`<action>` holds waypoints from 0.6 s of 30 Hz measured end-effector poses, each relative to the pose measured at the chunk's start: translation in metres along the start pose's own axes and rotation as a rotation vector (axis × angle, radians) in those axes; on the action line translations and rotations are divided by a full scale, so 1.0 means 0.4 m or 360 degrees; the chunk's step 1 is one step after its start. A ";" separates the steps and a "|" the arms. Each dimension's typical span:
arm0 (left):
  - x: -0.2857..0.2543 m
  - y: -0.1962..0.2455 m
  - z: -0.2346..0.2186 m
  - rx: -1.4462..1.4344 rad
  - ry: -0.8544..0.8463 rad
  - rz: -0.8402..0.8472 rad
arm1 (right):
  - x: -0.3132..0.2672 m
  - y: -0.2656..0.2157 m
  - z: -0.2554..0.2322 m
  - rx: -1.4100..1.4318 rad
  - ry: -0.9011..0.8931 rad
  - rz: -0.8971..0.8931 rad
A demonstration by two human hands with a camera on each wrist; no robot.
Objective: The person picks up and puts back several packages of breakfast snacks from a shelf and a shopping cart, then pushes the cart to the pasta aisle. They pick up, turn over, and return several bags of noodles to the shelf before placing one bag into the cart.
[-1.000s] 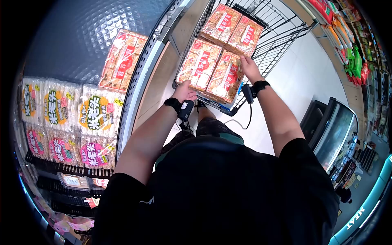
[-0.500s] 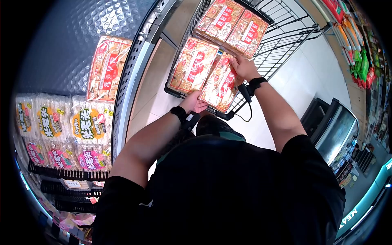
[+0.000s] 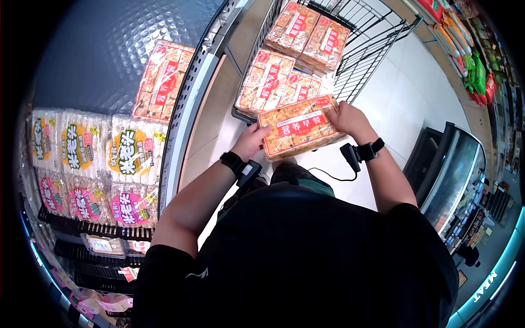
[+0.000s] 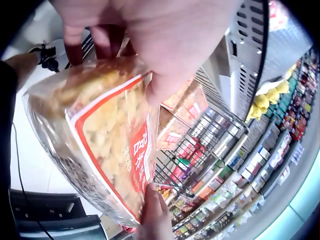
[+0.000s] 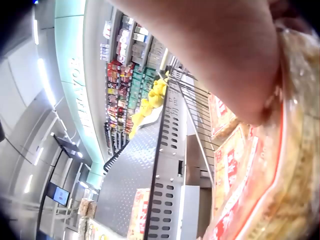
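Note:
Both hands hold a clear-wrapped pack of pastry squares [image 3: 301, 130] with a red label, tilted over the near end of a wire shopping cart [image 3: 374, 41]. At its left end the left hand [image 3: 250, 143] grips, thumb on the top face and fingers along the side in the left wrist view. My right hand [image 3: 354, 122] grips the right end, its thumb pressed on the label face. Behind the held pack, similar packs [image 3: 267, 81] lie in the cart, one partly covered pack [image 3: 299, 87] directly behind it.
On the left, a display shelf [image 3: 109, 93] bears one more red-label pack [image 3: 164, 81] and stacked bags of puffed snacks [image 3: 128, 153]. A glass-fronted case [image 3: 454, 175] stands at right. Bagged goods [image 3: 478, 82] hang on the far right shelving.
The near right pack has come up out of the cart toward the body and turned crosswise. Another pack shows where it lay. Both hands now hold its ends.

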State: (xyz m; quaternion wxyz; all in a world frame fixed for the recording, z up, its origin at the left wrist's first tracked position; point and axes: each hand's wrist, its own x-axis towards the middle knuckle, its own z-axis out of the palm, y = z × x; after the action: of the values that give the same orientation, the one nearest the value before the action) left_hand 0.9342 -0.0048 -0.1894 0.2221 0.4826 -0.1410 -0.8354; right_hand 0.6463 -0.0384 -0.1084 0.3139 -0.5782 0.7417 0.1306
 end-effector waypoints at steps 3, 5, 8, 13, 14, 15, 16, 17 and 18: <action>-0.076 0.026 -0.022 0.0131 0.0050 0.0258 | -0.103 -0.051 0.016 0.0159 0.0127 -0.0006; -0.164 0.068 -0.031 0.0289 0.0198 0.0623 | -0.168 -0.107 0.024 0.0371 0.0336 -0.0074; -0.295 0.126 -0.054 0.0532 0.0288 0.0988 | -0.235 -0.190 0.033 0.0623 0.0398 -0.0158; -0.500 0.181 -0.119 0.1681 0.1265 0.1714 | -0.318 -0.353 0.026 0.0849 0.0781 -0.0697; -0.545 0.194 -0.122 0.1365 0.0988 0.1774 | -0.329 -0.383 0.016 0.0887 0.0762 -0.0758; -0.593 0.210 -0.120 0.1053 0.0708 0.1821 | -0.346 -0.420 -0.004 0.0923 0.0740 -0.0822; -0.655 0.220 -0.108 0.0964 0.0670 0.1675 | -0.353 -0.454 -0.016 0.0927 0.0742 -0.0883; -0.693 0.225 -0.105 0.0966 0.0716 0.1709 | -0.355 -0.482 -0.031 0.0945 0.0729 -0.0923; -0.725 0.231 -0.106 0.0920 0.0731 0.1756 | -0.356 -0.512 -0.044 0.0961 0.0717 -0.0957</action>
State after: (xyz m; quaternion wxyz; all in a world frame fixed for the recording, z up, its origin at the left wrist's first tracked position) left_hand 1.1189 0.0618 0.0468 0.5033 0.5456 -0.5349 -0.4036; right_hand 0.8522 0.0014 0.0276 0.3231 -0.6641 0.5959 -0.3156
